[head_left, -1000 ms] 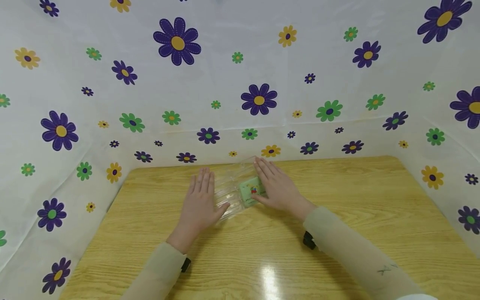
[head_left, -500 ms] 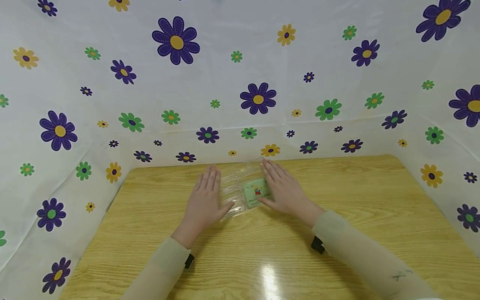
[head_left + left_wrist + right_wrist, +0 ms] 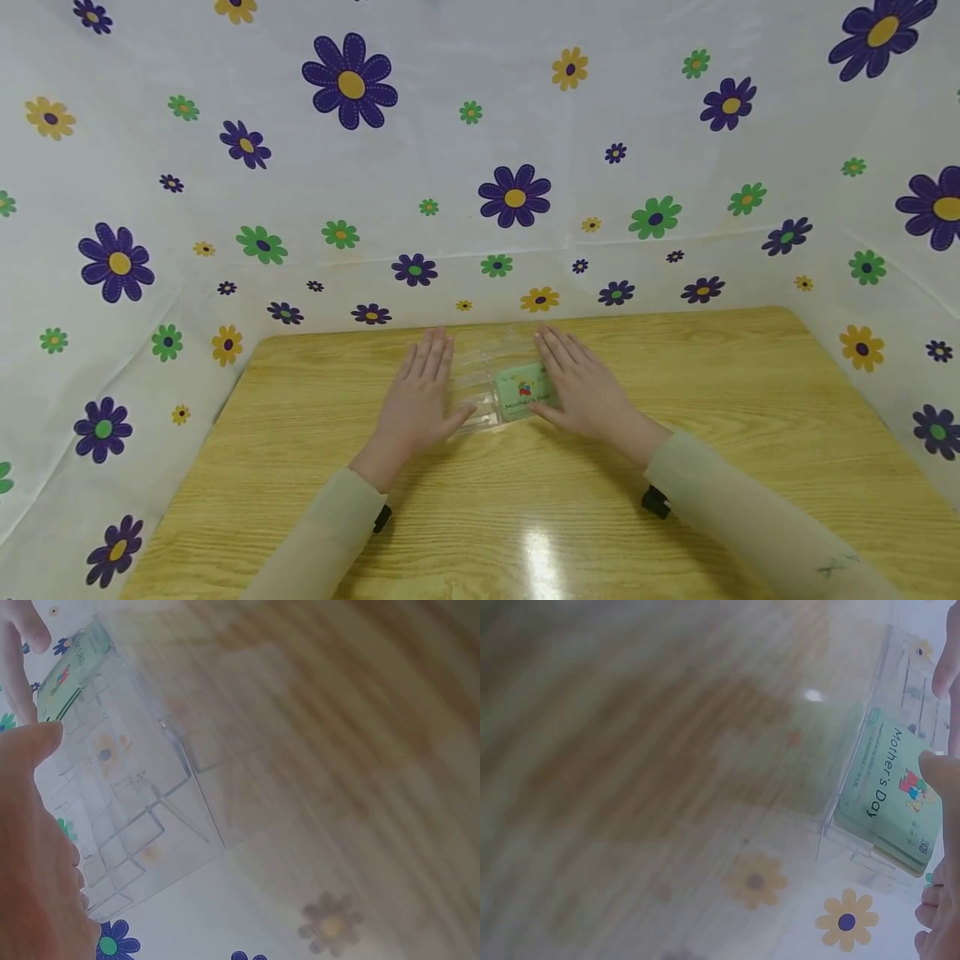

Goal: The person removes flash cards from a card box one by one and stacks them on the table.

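A clear plastic organizer box [image 3: 477, 410] with divided compartments sits near the back of the table, between my hands. In its right part is a stack of green cards [image 3: 522, 388] printed "Mother's Day", which the right wrist view shows more closely. My left hand [image 3: 416, 408] lies along the box's left side, fingers straight and pointing away, thumb over the near left part. Along the right side lies my right hand [image 3: 588, 396], also with straight fingers; its thumb reaches over the lower edge of the cards and its palm hides their right end.
The wood-grain table [image 3: 480, 500] spreads out in front of the box and to both sides. White flower-print cloth [image 3: 442, 183] rises behind the table and at its left and right. Black wrist straps [image 3: 656, 502] show at the sleeves.
Both hands and the box with the cards have shifted to the right. The box has also turned slightly, so its near edge slants less. The fingers have stayed straight.
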`<state>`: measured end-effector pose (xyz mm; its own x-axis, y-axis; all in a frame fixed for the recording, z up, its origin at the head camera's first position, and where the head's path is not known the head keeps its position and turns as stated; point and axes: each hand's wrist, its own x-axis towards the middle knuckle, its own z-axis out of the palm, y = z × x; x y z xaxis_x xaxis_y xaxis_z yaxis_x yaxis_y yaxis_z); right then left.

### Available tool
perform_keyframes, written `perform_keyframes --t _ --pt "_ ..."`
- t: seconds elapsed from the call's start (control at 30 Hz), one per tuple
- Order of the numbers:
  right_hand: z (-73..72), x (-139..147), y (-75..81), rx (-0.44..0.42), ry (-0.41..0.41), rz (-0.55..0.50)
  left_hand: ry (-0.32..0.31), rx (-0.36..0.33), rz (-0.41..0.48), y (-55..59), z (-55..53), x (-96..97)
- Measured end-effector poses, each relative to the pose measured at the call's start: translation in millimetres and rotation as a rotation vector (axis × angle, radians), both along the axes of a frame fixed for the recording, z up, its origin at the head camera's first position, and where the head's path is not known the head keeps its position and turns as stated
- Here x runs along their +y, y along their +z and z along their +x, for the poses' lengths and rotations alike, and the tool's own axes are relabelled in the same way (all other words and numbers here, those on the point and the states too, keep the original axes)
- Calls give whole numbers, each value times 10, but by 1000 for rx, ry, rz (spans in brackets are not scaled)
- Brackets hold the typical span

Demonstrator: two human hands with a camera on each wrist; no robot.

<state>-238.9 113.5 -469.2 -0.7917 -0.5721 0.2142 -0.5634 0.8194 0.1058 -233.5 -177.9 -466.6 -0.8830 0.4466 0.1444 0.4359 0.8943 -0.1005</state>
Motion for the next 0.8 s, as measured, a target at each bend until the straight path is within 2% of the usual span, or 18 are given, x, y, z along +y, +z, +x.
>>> perform_keyframes --t 0.27,0.8 --pt "96 68 -3 0 -2 -9 -25 13 -22 -20 -11 47" --pt "305 214 7 9 -32 -24 -54 -6 -48 -1 -6 230"
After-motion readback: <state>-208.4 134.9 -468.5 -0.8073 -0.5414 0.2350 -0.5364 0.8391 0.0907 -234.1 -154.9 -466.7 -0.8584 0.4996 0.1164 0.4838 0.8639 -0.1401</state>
